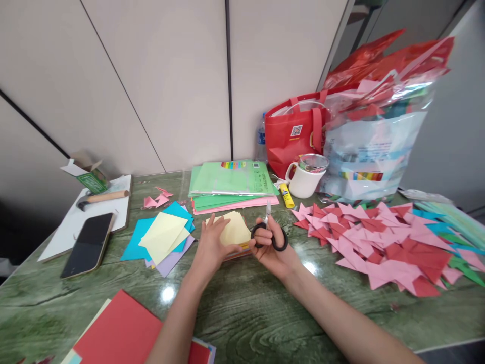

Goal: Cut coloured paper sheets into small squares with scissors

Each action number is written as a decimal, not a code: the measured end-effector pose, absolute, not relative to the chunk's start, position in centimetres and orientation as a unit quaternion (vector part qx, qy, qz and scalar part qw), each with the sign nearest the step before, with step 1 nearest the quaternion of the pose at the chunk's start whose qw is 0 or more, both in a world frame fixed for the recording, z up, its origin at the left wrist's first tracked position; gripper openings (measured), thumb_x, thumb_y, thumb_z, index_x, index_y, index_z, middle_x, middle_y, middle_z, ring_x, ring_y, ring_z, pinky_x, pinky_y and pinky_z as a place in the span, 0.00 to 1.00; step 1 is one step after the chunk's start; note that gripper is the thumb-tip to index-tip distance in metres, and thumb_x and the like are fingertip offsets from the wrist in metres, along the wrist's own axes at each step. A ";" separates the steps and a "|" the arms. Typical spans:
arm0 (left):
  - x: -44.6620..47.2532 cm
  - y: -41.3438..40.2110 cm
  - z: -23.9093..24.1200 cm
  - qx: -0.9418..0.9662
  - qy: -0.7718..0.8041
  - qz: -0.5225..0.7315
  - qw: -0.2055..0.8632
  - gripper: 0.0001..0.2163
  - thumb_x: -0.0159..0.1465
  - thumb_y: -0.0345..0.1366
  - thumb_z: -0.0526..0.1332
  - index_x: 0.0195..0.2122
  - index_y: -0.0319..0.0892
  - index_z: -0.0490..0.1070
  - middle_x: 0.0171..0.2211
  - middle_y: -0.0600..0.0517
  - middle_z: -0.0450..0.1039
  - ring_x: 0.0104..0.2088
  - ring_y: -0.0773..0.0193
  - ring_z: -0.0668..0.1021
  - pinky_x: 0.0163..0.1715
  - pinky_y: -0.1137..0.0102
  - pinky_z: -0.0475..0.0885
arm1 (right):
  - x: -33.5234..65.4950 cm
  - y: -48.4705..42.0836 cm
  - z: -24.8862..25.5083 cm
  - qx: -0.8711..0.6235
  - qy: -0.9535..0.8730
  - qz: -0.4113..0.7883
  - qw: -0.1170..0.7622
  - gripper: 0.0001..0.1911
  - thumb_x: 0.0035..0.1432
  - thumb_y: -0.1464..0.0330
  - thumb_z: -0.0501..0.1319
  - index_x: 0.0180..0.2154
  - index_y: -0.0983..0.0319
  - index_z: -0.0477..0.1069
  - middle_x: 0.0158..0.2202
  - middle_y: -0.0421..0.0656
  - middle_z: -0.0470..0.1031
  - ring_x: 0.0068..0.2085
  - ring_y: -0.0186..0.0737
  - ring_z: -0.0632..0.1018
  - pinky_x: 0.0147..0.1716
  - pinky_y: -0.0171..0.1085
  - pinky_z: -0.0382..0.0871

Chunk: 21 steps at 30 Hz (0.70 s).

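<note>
My left hand (pixel 212 240) rests against a stack of pale yellow paper squares (pixel 235 228), its fingers spread over the left side and the thumb along the near edge. In my right hand (pixel 276 247) is a pair of scissors (pixel 281 244) with black handles, fingers through the loops and the short blades pointing away from me. That hand is at the right edge of the stack. Just left of it lie loose squares of blue, purple and cream paper (pixel 163 233). Behind the stack sits a pile of green and pink paper in clear wrapping (pixel 231 179).
Pink and red folded paper pieces (pixel 382 237) spread on the right. A white mug (pixel 307 174), yellow glue stick (pixel 287 195), red bag (pixel 291 134) and clear plastic bag (pixel 373 141) stand behind. At left are a phone (pixel 89 245) and hammer (pixel 102 198); red paper (pixel 121 331) lies in front.
</note>
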<state>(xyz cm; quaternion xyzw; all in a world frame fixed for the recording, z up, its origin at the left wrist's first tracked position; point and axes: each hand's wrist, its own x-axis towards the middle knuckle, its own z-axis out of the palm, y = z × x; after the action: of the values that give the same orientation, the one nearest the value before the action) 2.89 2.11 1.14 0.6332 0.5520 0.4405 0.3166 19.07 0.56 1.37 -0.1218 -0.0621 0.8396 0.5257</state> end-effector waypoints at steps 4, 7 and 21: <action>2.9 2.2 1.0 0.600 0.567 0.440 0.355 0.24 0.29 0.28 0.71 0.32 0.44 0.75 0.40 0.44 0.73 0.56 0.44 0.60 0.55 0.54 0.40 | 19.4 0.9 1.3 -0.131 -0.030 0.829 0.543 0.10 0.47 0.66 0.65 0.31 0.63 0.67 0.15 0.26 0.57 0.15 0.20 0.63 0.29 0.28 0.71; 3.0 2.1 1.6 0.549 0.570 0.467 0.394 0.22 0.27 0.25 0.70 0.28 0.43 0.76 0.35 0.44 0.74 0.52 0.44 0.65 0.54 0.55 0.46 | 19.4 0.9 1.3 -0.137 -0.031 0.828 0.543 0.10 0.48 0.66 0.65 0.30 0.63 0.67 0.15 0.26 0.57 0.15 0.20 0.63 0.28 0.27 0.71; 2.8 1.8 2.0 0.589 0.607 0.456 0.276 0.03 0.49 0.34 0.61 0.21 0.43 0.73 0.22 0.51 0.73 0.26 0.60 0.72 0.32 0.69 0.62 | 19.2 0.8 1.4 -0.157 -0.037 0.824 0.543 0.11 0.46 0.65 0.66 0.30 0.63 0.67 0.15 0.27 0.58 0.15 0.20 0.63 0.28 0.28 0.71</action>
<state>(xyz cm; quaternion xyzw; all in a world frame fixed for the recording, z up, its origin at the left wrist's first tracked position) 2.80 1.80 2.05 0.5890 0.6072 0.4560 0.2764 19.18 0.79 1.38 -0.1568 -0.0370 0.8242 0.5430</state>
